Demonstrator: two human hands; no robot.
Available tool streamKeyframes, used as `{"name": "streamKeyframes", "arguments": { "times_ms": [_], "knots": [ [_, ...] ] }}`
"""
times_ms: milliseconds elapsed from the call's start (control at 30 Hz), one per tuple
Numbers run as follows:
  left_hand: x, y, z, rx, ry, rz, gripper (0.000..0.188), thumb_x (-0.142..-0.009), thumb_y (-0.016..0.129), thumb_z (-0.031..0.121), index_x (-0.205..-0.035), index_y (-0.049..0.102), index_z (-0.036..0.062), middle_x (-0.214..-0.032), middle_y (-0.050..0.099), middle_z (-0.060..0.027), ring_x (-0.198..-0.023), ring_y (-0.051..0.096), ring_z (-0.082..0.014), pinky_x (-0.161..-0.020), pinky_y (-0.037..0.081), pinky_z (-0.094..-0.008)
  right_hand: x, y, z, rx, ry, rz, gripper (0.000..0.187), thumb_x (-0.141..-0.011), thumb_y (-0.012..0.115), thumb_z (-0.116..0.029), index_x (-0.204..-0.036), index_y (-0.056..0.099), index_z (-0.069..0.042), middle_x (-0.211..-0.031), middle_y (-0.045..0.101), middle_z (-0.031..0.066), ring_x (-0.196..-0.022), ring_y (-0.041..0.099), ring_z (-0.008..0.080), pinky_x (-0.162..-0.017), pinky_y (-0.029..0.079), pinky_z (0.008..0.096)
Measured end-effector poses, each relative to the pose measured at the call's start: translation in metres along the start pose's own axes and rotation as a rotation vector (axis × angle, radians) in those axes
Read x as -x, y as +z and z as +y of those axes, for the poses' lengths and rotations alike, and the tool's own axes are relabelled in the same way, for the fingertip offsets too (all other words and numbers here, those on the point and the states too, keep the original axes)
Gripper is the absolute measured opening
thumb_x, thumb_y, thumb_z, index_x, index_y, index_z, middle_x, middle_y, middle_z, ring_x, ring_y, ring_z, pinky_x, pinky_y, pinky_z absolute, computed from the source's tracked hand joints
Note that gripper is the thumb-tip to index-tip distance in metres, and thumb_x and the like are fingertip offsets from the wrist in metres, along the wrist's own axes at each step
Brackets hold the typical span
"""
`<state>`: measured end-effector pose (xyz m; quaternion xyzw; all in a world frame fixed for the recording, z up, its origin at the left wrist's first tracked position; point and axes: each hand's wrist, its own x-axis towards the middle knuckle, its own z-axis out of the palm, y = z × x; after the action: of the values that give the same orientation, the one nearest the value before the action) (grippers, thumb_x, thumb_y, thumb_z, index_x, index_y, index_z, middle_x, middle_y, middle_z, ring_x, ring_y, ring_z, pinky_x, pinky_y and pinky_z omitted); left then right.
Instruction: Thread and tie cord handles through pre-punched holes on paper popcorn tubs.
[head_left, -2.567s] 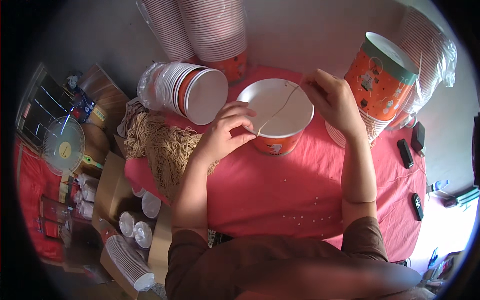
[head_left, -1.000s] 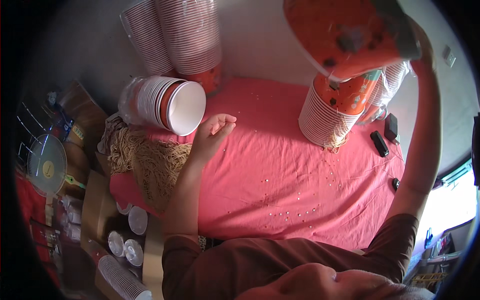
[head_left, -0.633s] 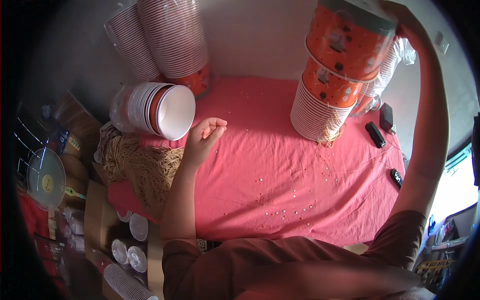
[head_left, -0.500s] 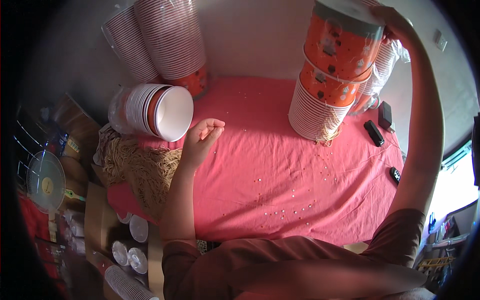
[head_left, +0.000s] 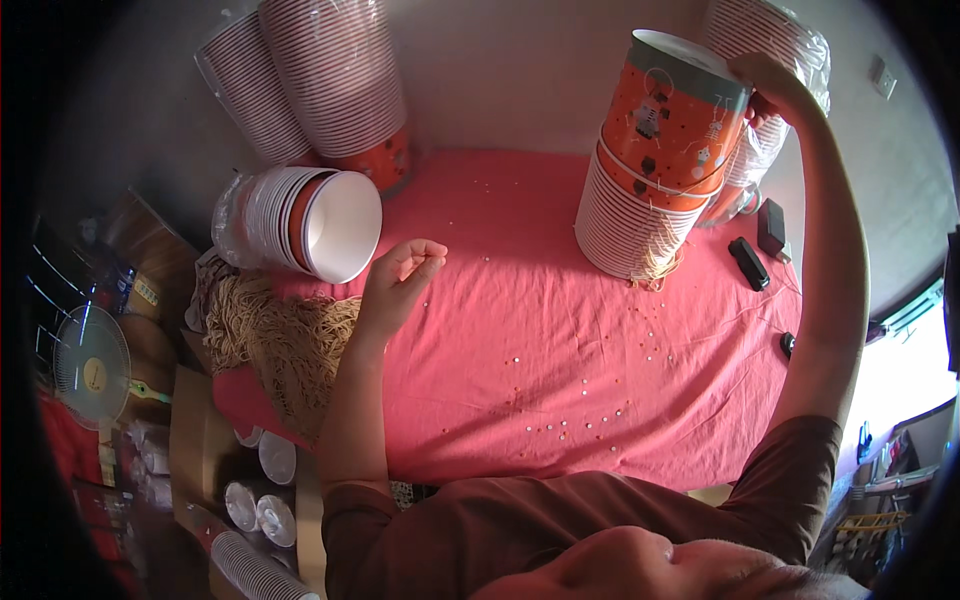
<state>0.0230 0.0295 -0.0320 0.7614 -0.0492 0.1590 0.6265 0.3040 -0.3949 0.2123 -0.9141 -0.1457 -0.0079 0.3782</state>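
My right hand (head_left: 768,85) reaches to the far right and grips the orange paper bucket (head_left: 675,115) near its grey-banded upper end. This bucket stands upside down over the stack of nested paper buckets (head_left: 630,225), whose white rims show in rows. A few tan strings hang down the stack's near side. Over the table's left half hovers my left hand (head_left: 400,280), its fingers curled toward the thumb and nothing visible in them. Close by, nested paper buckets (head_left: 345,228) lie on their side, white opening facing the hand. A heap of tan string (head_left: 290,330) drapes beside my left forearm.
Tall bagged bucket stacks stand at the back left (head_left: 330,80) and behind the right stack (head_left: 770,40). Small beads (head_left: 563,424) dot the red tablecloth (head_left: 480,380). Black devices (head_left: 748,263) lie at the right edge. A cardboard box (head_left: 190,430) with clear plastic lids sits lower left.
My right hand has come down with the orange bucket, which now sits lower over the stack. My left hand has barely moved.
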Motion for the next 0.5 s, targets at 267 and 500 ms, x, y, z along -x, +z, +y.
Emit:
{"name": "streamKeyframes", "arguments": {
  "times_ms": [267,500],
  "knots": [
    [0.000,0.002,-0.002,0.002,-0.034,0.005,0.017,-0.098,0.065,0.014,-0.109,0.065,0.0016,-0.101,0.068,-0.0020,-0.097,0.062,-0.0092,-0.088,0.049,-0.0262,0.000,0.008,0.005,0.119,0.002,-0.052,0.035,-0.091,0.044,-0.029,-0.072,0.058,-0.003,-0.053,0.056,0.0114,-0.042,0.058,0.0181,-0.040,0.052,0.0350],
    [-0.002,0.001,-0.005,0.003,-0.034,-0.002,0.016,-0.098,0.065,0.013,-0.109,0.065,0.0016,-0.101,0.067,-0.0012,-0.097,0.061,-0.0082,-0.087,0.048,-0.0257,0.007,0.015,0.011,0.160,-0.020,-0.026,0.030,-0.092,0.043,-0.030,-0.081,0.056,-0.005,-0.062,0.059,0.0107,-0.045,0.061,0.0197,-0.040,0.054,0.0364]
  ]
}}
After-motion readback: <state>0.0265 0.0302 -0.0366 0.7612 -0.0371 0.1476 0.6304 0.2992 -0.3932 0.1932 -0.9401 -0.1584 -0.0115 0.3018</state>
